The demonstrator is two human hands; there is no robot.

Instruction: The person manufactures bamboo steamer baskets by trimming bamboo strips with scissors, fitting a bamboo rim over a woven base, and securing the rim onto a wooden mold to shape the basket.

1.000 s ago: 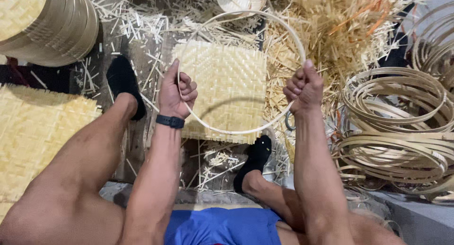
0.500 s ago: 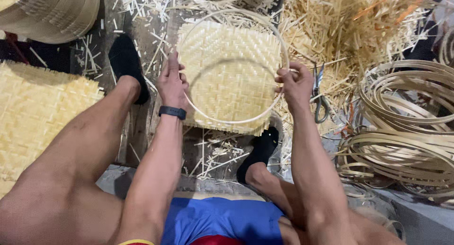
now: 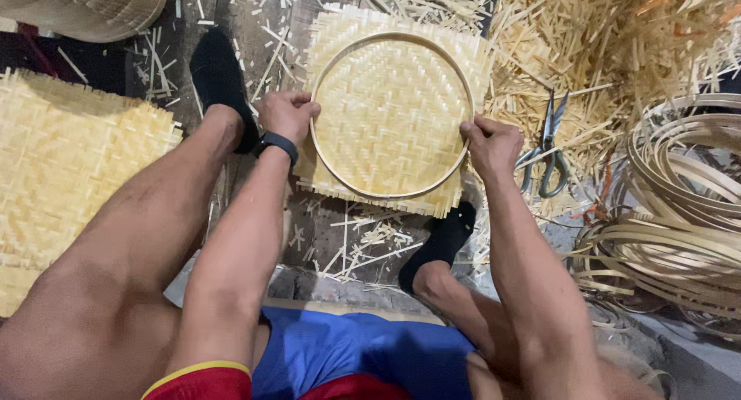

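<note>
Item, far centre: I see a square woven bamboo mat (image 3: 394, 99) flat on the floor. Item: a round bamboo hoop (image 3: 391, 193) lying on top of the mat. My left hand (image 3: 287, 114) curls shut on the hoop's left edge; my right hand (image 3: 492, 144) pinches its right edge, apparently thumb on top. Item, right: coiled bamboo strips (image 3: 679, 207). Item, just right of the mat: scissors (image 3: 546, 149) among the offcuts.

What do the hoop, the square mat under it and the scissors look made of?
Hoop: a thin bent strip, pale and matte, probably bamboo or rattan like the coils at right. Mat: flat yellow strips woven in a herringbone pattern, edges frayed; likely split bamboo. Scissors: dull grey metal blades and handles. Left hand and right hand grip the hoop.
</note>
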